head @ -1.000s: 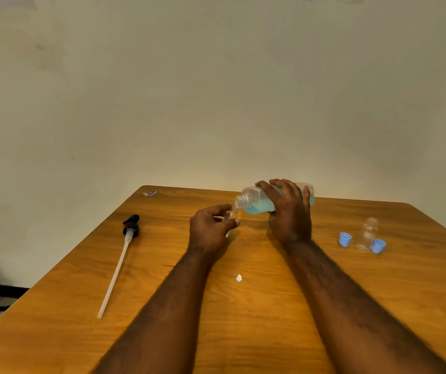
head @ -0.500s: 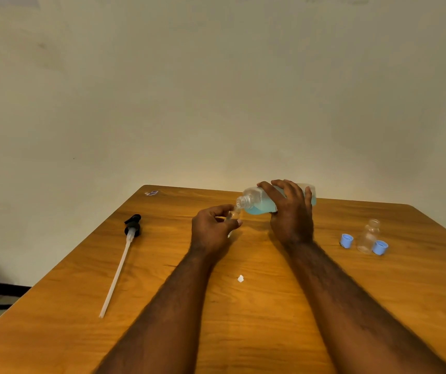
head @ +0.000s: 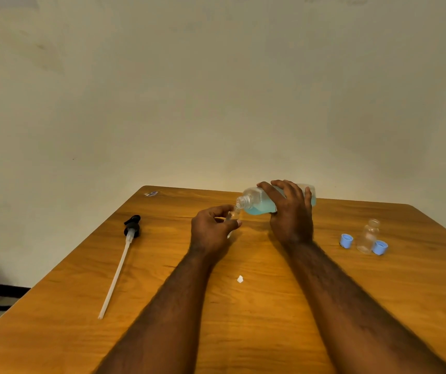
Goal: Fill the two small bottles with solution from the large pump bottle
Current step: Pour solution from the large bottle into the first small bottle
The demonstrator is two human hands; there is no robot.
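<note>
A white scrap lies on the wooden bench; a small wrapper sits at its far-left corner.

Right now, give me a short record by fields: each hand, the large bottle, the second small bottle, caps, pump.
left hand: pinches small bottle, mostly hidden by fingers
right hand: grips large bottle, tilted, open neck at the small bottle's mouth
solution: blue, pooled along the large bottle's lower side; flow not discernible
second small bottle: upright, uncapped, looks empty
caps: one blue cap and other blue cap flank it on the table
pump head: lies at left, tube attached
</note>
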